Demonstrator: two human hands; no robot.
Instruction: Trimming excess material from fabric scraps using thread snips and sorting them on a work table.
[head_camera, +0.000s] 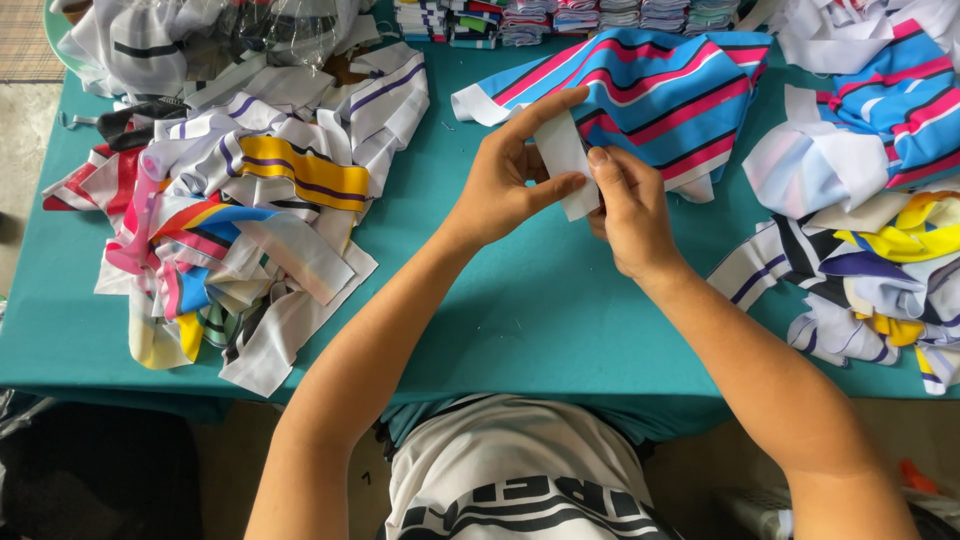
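Two hands pinching one white fabric strip (566, 160) above teal table (520, 300), centre frame: left hand (505, 175) with thumb and fingers clamped on it, right hand (630, 210) gripping lower edge, seemingly for folding. Striped blue-pink cloth (660, 95) at 1 o'clock; mixed fabric heaps at 9 (240, 200) and 3 (870, 210) within reach.

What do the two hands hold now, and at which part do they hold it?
Both hands hold one white fabric strip. The left hand pinches its upper and middle part; the right hand pinches its lower end.
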